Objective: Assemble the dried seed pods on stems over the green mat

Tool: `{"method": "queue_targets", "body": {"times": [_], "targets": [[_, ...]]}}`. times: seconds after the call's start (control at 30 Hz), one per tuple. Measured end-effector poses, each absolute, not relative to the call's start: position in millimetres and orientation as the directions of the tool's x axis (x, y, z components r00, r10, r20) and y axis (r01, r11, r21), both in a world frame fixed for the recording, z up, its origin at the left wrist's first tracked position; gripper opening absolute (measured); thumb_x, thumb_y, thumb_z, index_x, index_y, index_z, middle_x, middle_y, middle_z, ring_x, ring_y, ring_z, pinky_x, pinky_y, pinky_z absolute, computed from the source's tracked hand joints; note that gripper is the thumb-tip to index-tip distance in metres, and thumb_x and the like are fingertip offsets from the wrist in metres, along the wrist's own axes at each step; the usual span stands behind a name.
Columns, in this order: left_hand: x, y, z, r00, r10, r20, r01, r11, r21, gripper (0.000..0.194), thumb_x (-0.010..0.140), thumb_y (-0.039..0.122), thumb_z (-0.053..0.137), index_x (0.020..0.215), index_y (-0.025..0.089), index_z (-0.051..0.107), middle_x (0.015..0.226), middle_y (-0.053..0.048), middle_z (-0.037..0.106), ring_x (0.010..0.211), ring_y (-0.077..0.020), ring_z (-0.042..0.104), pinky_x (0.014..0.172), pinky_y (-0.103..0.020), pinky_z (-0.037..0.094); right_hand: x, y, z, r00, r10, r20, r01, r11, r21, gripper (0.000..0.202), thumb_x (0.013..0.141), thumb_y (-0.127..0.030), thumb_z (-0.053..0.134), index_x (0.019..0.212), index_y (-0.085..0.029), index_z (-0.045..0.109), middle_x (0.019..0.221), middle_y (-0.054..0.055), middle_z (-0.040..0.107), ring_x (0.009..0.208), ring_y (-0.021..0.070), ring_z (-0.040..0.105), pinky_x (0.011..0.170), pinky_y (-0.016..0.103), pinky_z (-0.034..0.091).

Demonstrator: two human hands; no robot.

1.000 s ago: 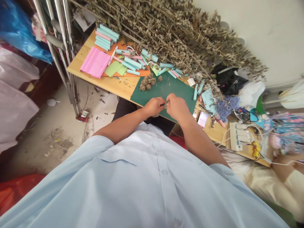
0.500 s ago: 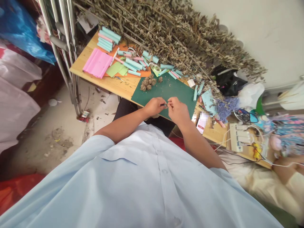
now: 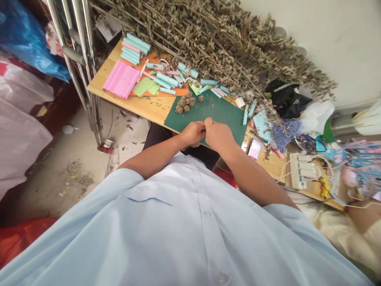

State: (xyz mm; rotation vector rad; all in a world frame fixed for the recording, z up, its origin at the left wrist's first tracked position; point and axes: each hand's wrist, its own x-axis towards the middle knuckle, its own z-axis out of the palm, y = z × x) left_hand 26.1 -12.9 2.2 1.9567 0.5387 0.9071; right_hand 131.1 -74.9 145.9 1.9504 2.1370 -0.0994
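Observation:
Over the near edge of a green mat [image 3: 224, 115], my left hand [image 3: 193, 132] and my right hand [image 3: 218, 135] meet with closed fingers. A small dark thing shows between the fingertips, too small to name. Which hand grips it I cannot make out. Just beyond my hands, a heap of brown dried balls [image 3: 185, 103] lies on the mat, with a single ball [image 3: 200, 98] to its right.
Dried leafy stalks [image 3: 202, 35] span the table's back. Blue paper rolls [image 3: 168, 79] and a pink paper stack [image 3: 121, 78] lie at left. At right are a phone [image 3: 254, 149] and power strip [image 3: 298, 171]. Metal crutches [image 3: 85, 79] stand left of the table.
My right hand has moved slightly left and closed in against my left hand, covering most of the small dark thing that showed between them.

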Motion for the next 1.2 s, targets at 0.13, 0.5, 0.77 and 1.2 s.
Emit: {"method": "queue_targets", "body": {"times": [0.13,0.5,0.77,1.2], "targets": [[25.6,-12.7,2.4,0.631,0.684,0.365,0.051,-0.507,0.861,0.009,0.089,0.016,0.068,0.088,0.014,0.077,0.087,-0.006,0.073,0.082,-0.0177,0.067,0.078,-0.028,0.051,146.0,-78.6,142.4,-0.050,0.983,-0.179,0.999,0.046,-0.027,0.029,0.094,-0.014,0.051,0.121,-0.014,0.060,0.093,0.018,0.077,0.085,0.0339,0.074,0.079,0.040,0.051],[23.5,-15.1,12.1,0.638,0.696,0.331,0.064,-0.476,0.877,0.010,0.092,0.017,0.069,0.090,0.016,0.079,0.089,-0.006,0.076,0.088,-0.0185,0.068,0.086,-0.030,0.052,194.0,-118.8,92.0,-0.001,0.984,0.178,0.848,0.095,-0.521,0.018,0.093,-0.029,0.066,0.109,-0.024,0.073,0.110,0.009,0.078,0.087,0.0230,0.075,0.086,0.041,0.062],[19.9,-15.3,16.6,0.643,0.689,0.335,0.078,-0.494,0.866,0.011,0.093,0.020,0.068,0.093,0.016,0.078,0.089,-0.007,0.075,0.085,-0.0180,0.067,0.084,-0.030,0.052,189.4,-105.4,79.9,-0.106,0.941,0.321,0.850,0.253,-0.463,0.013,0.100,-0.027,0.060,0.092,-0.025,0.069,0.097,0.007,0.076,0.094,0.0237,0.072,0.088,0.039,0.058],[21.4,-15.1,12.9,0.647,0.683,0.339,0.064,-0.492,0.868,0.016,0.096,0.029,0.069,0.090,0.017,0.078,0.088,-0.007,0.074,0.085,-0.0187,0.067,0.083,-0.031,0.052,184.1,-92.3,112.2,-0.197,0.980,-0.004,0.929,0.186,-0.321,0.027,0.103,-0.027,0.049,0.099,-0.022,0.075,0.109,0.011,0.076,0.102,0.0254,0.068,0.093,0.039,0.053]]}}
